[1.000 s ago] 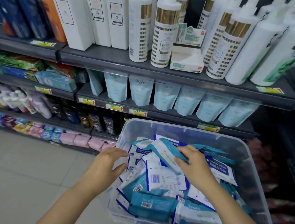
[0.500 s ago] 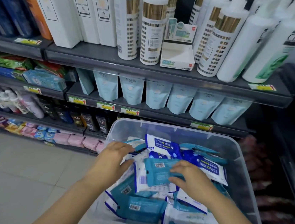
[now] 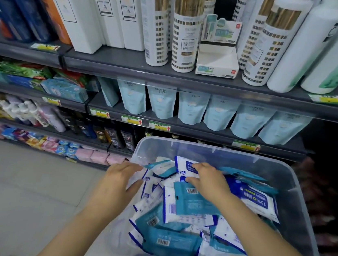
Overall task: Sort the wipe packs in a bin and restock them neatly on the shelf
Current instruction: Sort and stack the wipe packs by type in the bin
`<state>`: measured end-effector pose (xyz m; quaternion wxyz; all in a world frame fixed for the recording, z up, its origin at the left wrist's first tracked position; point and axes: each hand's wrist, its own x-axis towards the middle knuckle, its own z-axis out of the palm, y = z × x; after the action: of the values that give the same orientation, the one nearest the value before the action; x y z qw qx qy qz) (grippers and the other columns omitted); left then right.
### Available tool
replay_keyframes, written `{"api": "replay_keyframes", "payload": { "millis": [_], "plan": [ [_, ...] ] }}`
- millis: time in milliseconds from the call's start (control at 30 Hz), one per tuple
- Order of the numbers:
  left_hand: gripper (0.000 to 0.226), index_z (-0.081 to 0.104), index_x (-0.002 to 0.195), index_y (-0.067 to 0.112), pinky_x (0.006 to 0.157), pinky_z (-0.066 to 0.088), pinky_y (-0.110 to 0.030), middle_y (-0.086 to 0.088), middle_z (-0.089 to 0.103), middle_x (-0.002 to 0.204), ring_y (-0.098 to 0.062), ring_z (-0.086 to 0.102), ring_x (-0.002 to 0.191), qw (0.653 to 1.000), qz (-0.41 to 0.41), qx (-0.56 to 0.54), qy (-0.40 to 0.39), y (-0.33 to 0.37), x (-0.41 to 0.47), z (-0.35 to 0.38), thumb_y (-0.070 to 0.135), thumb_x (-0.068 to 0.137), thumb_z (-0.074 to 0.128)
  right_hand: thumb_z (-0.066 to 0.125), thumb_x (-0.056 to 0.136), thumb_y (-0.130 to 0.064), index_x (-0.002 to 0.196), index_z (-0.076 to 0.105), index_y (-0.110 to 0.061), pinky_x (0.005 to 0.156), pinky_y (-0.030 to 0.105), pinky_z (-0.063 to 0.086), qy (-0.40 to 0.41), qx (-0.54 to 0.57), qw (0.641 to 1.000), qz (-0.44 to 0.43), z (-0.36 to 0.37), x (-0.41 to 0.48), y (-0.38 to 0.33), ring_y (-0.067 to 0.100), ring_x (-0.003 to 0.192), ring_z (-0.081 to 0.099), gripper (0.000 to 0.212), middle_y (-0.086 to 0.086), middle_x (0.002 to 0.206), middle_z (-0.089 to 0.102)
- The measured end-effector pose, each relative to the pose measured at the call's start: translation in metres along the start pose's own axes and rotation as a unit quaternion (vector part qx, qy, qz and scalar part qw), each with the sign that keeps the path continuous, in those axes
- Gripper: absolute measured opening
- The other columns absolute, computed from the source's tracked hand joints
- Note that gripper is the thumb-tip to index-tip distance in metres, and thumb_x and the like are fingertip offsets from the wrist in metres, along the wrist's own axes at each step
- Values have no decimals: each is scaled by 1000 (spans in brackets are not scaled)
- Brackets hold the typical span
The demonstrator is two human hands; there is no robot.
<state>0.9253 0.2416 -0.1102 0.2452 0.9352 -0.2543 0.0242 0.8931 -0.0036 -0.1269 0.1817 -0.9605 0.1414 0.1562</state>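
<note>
Bin: big clear plastic bin (image 3: 234, 159), down low right in front of the shelving, with its near rim at the bottom of the view.
Task stuff: a jumbled heap of soft teal and white-and-blue wipe packs (image 3: 171, 243) inside the bin, lying flat and tilted over each other. All the ones I can see are in there.
Left hand (image 3: 122, 177): at the bin's left rim, fingers pretty much straight and the thumb spread out. It's got nothing in it; the fingertips reach over the rim by the packs on the left.
Right hand (image 3: 210, 182): further back in the heap, on a white wipe pack with blue edges (image 3: 182, 165). The fingers are bent down over the top and the thumb is tucked at its near edge, so it's pinching that one.
Under the wrist: a teal wipe pack with a barcode (image 3: 193, 203), lying loose on top of the heap, just beside the pinched pack.
Shelf: dark grey metal shelf (image 3: 169, 79) up top, holding tall white pump bottles with gold bands (image 3: 186, 34) and a small open white cardboard display box (image 3: 217, 59) between them.
Next level down: a row of pale blue refill pouches (image 3: 192, 107), standing upright.
Floor: pale tiled floor (image 3: 18, 184) off to the left.
</note>
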Motion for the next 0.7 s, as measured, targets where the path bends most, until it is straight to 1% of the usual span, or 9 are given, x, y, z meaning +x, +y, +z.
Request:
{"api": "replay_keyframes", "payload": {
  "millis": [67, 167, 267, 333, 400, 467, 500, 567, 700],
  "plan": [
    [29, 71, 105, 8, 77, 49, -29, -6, 70, 103, -25, 64, 88, 999, -23, -34, -2, -8, -6, -3, 9, 77, 77, 46, 96, -37, 125, 54, -18, 88, 36, 47, 31, -19, 999, -11, 0, 0, 0, 26, 110, 55, 36, 5, 124, 55],
    [27, 70, 109, 12, 65, 41, -8, 6, 62, 94, -2, 56, 77, 992, -78, -98, -4, -5, -10, -6, 15, 82, 72, 45, 97, -31, 83, 60, -20, 71, 34, 46, 67, 43, 996, -37, -5, -10, 1, 24, 86, 56, 24, 1, 86, 59],
    [24, 67, 109, 17, 62, 44, -7, 15, 62, 87, 1, 57, 75, 971, -155, -182, -9, 12, -8, -9, 27, 88, 64, 50, 96, -24, 96, 69, -13, 74, 35, 46, 107, 137, 981, -91, -12, -27, -10, 23, 84, 57, 22, 5, 90, 65],
    [33, 65, 110, 11, 65, 53, -17, 6, 69, 87, -8, 64, 75, 899, -249, -358, -46, 28, -4, -13, 36, 94, 52, 52, 94, -15, 111, 69, -14, 83, 33, 48, 127, 146, 964, -180, -15, -43, -25, 22, 96, 60, 24, 4, 104, 67],
    [48, 66, 106, 12, 67, 57, -26, -7, 73, 93, -18, 70, 82, 774, -337, -523, -115, 37, 1, -16, 50, 94, 39, 51, 86, -9, 109, 71, -22, 82, 29, 49, 156, 60, 945, -280, -18, -58, -38, 20, 98, 62, 33, -1, 108, 68],
    [48, 68, 105, 8, 64, 58, -30, -13, 73, 97, -23, 71, 84, 708, -360, -585, -162, 39, 2, -17, 47, 95, 40, 49, 78, -17, 103, 73, -25, 77, 29, 50, 159, -23, 928, -336, -13, -65, -40, 20, 93, 64, 35, -3, 105, 69],
    [38, 67, 106, 4, 61, 57, -29, -15, 73, 96, -24, 71, 81, 706, -354, -590, -169, 38, 2, -17, 36, 96, 48, 48, 79, -20, 105, 72, -25, 80, 30, 50, 147, -19, 932, -331, -11, -67, -40, 21, 96, 64, 35, -2, 107, 68],
    [19, 65, 106, 0, 55, 56, -27, -13, 74, 91, -20, 72, 73, 742, -338, -559, -148, 37, 0, -16, 10, 89, 61, 48, 87, -25, 121, 64, -24, 94, 33, 46, 142, 50, 955, -255, -10, -68, -37, 21, 111, 55, 37, -2, 123, 61],
    [13, 65, 93, 10, 49, 55, -25, -3, 75, 85, -14, 72, 65, 774, -339, -531, -58, 30, -1, -18, 0, 86, 63, 54, 94, -26, 142, 38, -21, 107, 25, 28, 57, 51, 991, -109, -4, -61, -25, 15, 133, 33, 51, -4, 147, 38]
  ]
}}
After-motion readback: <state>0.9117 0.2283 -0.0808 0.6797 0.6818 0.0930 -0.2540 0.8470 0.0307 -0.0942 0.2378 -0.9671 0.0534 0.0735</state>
